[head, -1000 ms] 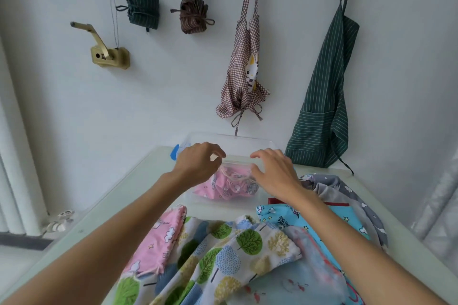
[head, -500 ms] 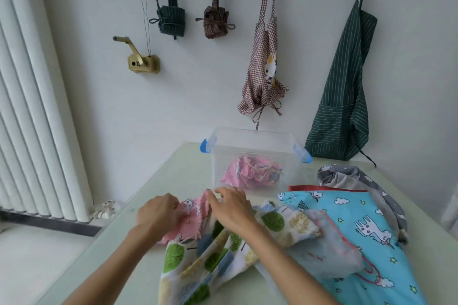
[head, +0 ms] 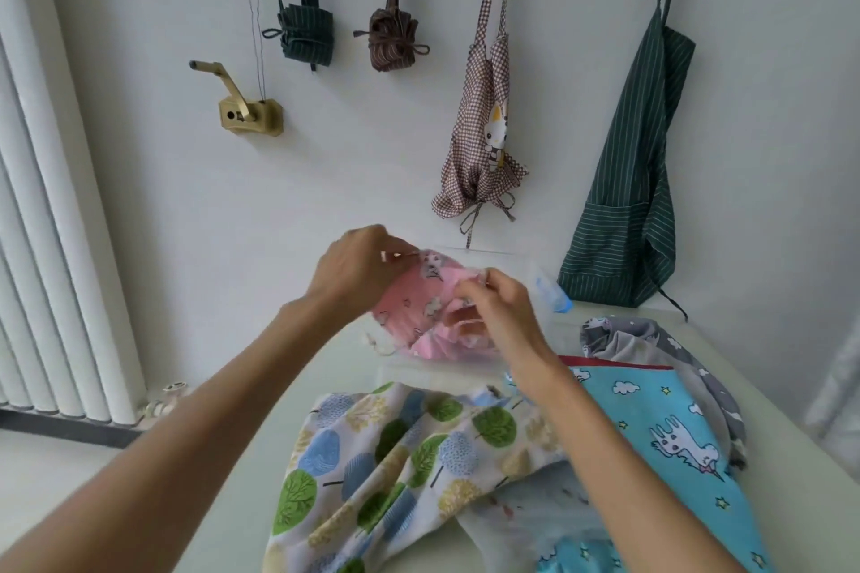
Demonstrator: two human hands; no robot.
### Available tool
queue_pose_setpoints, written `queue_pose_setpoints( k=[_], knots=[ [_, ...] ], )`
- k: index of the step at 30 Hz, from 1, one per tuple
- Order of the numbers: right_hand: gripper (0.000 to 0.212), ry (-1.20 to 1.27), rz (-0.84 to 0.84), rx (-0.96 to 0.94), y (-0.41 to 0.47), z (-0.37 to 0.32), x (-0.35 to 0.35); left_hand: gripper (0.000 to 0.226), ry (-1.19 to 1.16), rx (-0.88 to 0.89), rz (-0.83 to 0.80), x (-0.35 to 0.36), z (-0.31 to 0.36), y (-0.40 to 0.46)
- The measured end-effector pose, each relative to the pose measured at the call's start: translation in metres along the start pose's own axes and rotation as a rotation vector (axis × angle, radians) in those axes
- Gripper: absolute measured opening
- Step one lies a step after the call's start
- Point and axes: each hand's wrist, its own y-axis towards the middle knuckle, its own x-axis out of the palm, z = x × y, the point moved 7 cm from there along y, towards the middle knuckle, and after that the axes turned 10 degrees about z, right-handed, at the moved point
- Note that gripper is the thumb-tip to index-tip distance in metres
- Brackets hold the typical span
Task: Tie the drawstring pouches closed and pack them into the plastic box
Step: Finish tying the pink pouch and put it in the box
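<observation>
Nearest on the table (head: 260, 456) lies a tree-print pouch (head: 395, 456), with a blue unicorn pouch (head: 661, 428) to its right. Farther off, the left hand (head: 356, 272) and right hand (head: 495, 307) each pinch the top edge of a pink pouch (head: 419, 307), held above the table in front of the clear plastic box (head: 544, 288) by the wall.

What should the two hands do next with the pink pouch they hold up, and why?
Probably pull the drawstring outward to gather the mouth shut. The left hand and right hand pinch the top edge of the pink pouch, which is spread wide and raised in front of the plastic box, so it seems not yet tied.
</observation>
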Motion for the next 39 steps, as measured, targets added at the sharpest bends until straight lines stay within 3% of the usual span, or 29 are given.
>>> queue_pose_setpoints(
  k=[5,9,11,14,17,20,23,26,29,31,35,39],
  knots=[
    [0.015,-0.121,0.084,0.192,-0.018,0.052,-0.073,0.031,-0.197,-0.008,-0.210,0.092,0.029,-0.034],
    [0.012,-0.190,0.141,0.251,-0.042,0.101,-0.106,0.022,-0.183,-0.210,-0.146,0.117,0.009,-0.087],
    [0.010,-0.166,0.150,0.241,-0.052,0.109,-0.110,0.032,-0.145,-0.234,-0.182,0.121,0.002,-0.112],
    [0.024,-0.208,0.185,0.250,-0.056,0.106,-0.112,0.035,-0.190,-0.184,-0.344,0.134,0.006,-0.139],
    [0.030,-0.335,0.163,0.202,-0.045,0.091,-0.115,0.040,-0.132,-0.057,-0.327,0.134,0.021,-0.139],
    [0.025,-0.437,0.189,0.113,-0.029,0.076,-0.123,0.051,-0.033,0.027,-0.336,0.137,0.033,-0.133],
    [0.018,-0.416,0.202,0.073,-0.022,0.073,-0.125,0.041,0.065,0.035,-0.434,0.149,0.034,-0.131],
    [0.009,-0.357,0.214,0.039,-0.021,0.072,-0.125,0.028,0.046,0.042,-0.508,0.151,0.032,-0.120],
    [0.009,-0.280,0.304,0.020,-0.021,0.066,-0.135,0.018,-0.115,-0.022,-0.609,0.147,0.024,-0.107],
    [0.009,-0.154,0.318,0.051,-0.022,0.065,-0.138,0.015,-0.199,-0.057,-0.606,0.138,0.016,-0.100],
    [0.010,0.333,0.190,0.228,-0.027,0.072,-0.126,0.007,-0.431,-0.131,-0.568,0.120,0.008,-0.096],
    [0.009,0.411,0.214,0.217,-0.027,0.073,-0.123,0.014,-0.429,-0.135,-0.544,0.109,-0.003,-0.091]
  ],
)
